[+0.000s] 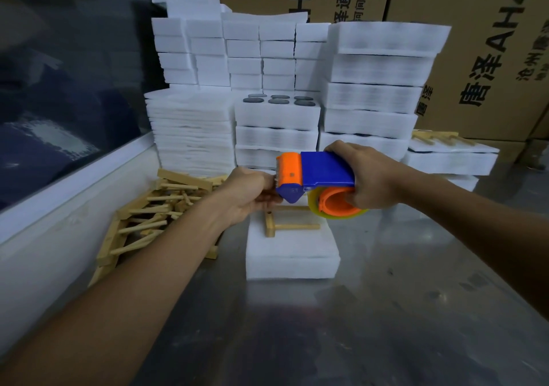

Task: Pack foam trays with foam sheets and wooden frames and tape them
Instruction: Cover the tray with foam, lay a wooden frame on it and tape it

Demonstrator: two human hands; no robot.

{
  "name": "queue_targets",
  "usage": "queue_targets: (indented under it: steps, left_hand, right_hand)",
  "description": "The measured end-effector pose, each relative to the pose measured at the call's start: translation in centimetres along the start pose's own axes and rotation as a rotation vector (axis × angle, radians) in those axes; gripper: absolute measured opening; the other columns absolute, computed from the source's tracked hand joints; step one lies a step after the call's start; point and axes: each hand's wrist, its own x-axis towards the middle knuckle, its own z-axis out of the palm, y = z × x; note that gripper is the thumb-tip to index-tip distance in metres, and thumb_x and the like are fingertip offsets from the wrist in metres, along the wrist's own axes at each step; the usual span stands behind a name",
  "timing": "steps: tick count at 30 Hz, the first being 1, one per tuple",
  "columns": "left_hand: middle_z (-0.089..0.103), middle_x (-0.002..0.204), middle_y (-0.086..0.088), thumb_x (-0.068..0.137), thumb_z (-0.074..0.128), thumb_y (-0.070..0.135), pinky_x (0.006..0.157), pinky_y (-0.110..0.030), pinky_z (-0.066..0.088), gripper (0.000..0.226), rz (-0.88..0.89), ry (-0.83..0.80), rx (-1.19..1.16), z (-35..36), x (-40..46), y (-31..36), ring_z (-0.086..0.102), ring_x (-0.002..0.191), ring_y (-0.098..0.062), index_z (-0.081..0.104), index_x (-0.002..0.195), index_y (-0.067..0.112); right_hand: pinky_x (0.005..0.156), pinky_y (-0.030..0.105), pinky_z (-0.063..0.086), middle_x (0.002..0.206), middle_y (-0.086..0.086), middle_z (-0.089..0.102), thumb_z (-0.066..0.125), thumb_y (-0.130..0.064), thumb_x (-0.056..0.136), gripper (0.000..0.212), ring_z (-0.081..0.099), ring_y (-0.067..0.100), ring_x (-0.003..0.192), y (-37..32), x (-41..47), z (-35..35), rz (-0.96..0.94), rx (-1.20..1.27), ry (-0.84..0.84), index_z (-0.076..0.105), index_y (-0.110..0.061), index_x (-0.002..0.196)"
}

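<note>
We're at the taping step, and both hands are up over the work. The right hand (372,177) wraps the blue-and-orange tape dispenser (315,170), fingers curled through the orange core of the tape roll (337,204). The left hand (252,194) is at the dispenser's toothed nose, fingertips pinched together there. It looks like it is picking out the free end of the clear tape, though the tape itself is too faint to make out.

Below them, near the middle of the metal table (416,296), sits the packed foam tray (292,255), with a wooden frame (285,226) lying on its top, partly hidden by the hands.

The next move, as I judge it, is to draw out a length of tape, anchor it on one side wall of the foam and run it over the frame to the other side.

Room is mixed. To the left, the loose pile of wooden frames (148,216) lies just beside the tray, and the foam stacks (276,127) stand close behind it on the far side. The near and right sides of the table are open, so the pull is best taken that way.
</note>
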Motion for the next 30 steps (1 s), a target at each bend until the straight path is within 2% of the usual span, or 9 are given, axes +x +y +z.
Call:
queue_targets:
  steps: [2,4,8,11,14,18,24,30]
  left_hand:
    - [0.067,0.078,-0.015,0.09,0.056,-0.002,0.055,-0.026,0.056,0.012,0.017,0.065,0.097,0.0,0.0,0.3,0.062,0.062,-0.018,0.068,0.09,-0.002]
    - [0.061,0.069,-0.013,0.089,0.056,-0.002,0.046,-0.022,0.047,0.011,0.039,0.111,0.157,-0.1,-0.1,0.8,0.054,0.054,-0.017,0.066,0.084,0.0]
    - [0.057,0.06,-0.007,0.089,0.06,0.0,0.045,-0.02,0.042,0.013,0.051,0.15,0.173,-0.4,-0.1,1.8,0.048,0.051,-0.014,0.064,0.077,0.002]
    - [0.057,0.061,-0.006,0.09,0.062,0.002,0.045,-0.02,0.042,0.014,0.044,0.16,0.167,-0.8,0.0,2.2,0.049,0.05,-0.013,0.066,0.077,0.001]
    - [0.059,0.061,-0.006,0.091,0.062,0.002,0.046,-0.02,0.042,0.012,0.047,0.151,0.18,-1.5,0.0,2.6,0.051,0.049,-0.013,0.07,0.082,-0.002]
    - [0.059,0.057,-0.005,0.092,0.062,0.003,0.046,-0.021,0.042,0.016,0.042,0.215,0.183,-3.8,0.1,3.0,0.051,0.049,-0.013,0.069,0.078,-0.002]
    - [0.056,0.057,-0.003,0.094,0.059,0.004,0.043,-0.019,0.041,0.017,0.004,0.2,0.128,-5.8,-0.3,2.4,0.05,0.047,-0.011,0.068,0.081,-0.002]
    - [0.058,0.062,-0.005,0.092,0.059,0.005,0.047,-0.022,0.043,0.013,-0.016,0.251,0.121,-7.3,-0.9,0.7,0.052,0.053,-0.014,0.069,0.085,0.0]
  right_hand:
    - [0.074,0.029,0.047,0.113,-0.002,0.055,0.084,-0.024,0.069,0.073,0.056,0.017,0.093,-0.1,0.2,0.1,-0.007,-0.031,-0.019,0.04,-0.026,0.128]
    - [0.075,0.031,0.049,0.114,-0.002,0.055,0.083,-0.025,0.069,0.074,0.057,0.018,0.094,0.0,0.4,0.0,-0.007,-0.054,-0.04,0.039,-0.027,0.129]
    - [0.073,0.028,0.045,0.113,-0.004,0.054,0.078,-0.032,0.064,0.076,0.056,0.016,0.093,0.1,0.3,-0.7,-0.013,-0.024,-0.055,0.038,-0.03,0.128]
    - [0.07,0.025,0.043,0.112,-0.006,0.054,0.07,-0.038,0.057,0.075,0.056,0.014,0.092,0.3,-0.2,-1.3,-0.015,-0.043,-0.043,0.038,-0.033,0.125]
    - [0.071,0.024,0.043,0.112,-0.009,0.053,0.071,-0.038,0.057,0.078,0.055,0.012,0.093,0.5,-0.5,-1.6,-0.02,-0.029,-0.059,0.036,-0.035,0.126]
    - [0.075,0.027,0.043,0.113,-0.009,0.051,0.072,-0.038,0.054,0.081,0.054,0.009,0.094,1.3,-1.0,-2.7,0.015,-0.042,-0.072,0.031,-0.043,0.124]
    - [0.081,0.033,0.049,0.117,-0.007,0.053,0.072,-0.039,0.055,0.082,0.055,0.016,0.099,1.8,-1.0,-2.7,0.011,-0.055,-0.094,0.035,-0.037,0.128]
    - [0.077,0.029,0.043,0.114,-0.008,0.052,0.072,-0.038,0.058,0.078,0.054,0.016,0.098,1.8,0.4,-2.3,-0.022,-0.132,-0.105,0.035,-0.037,0.127]
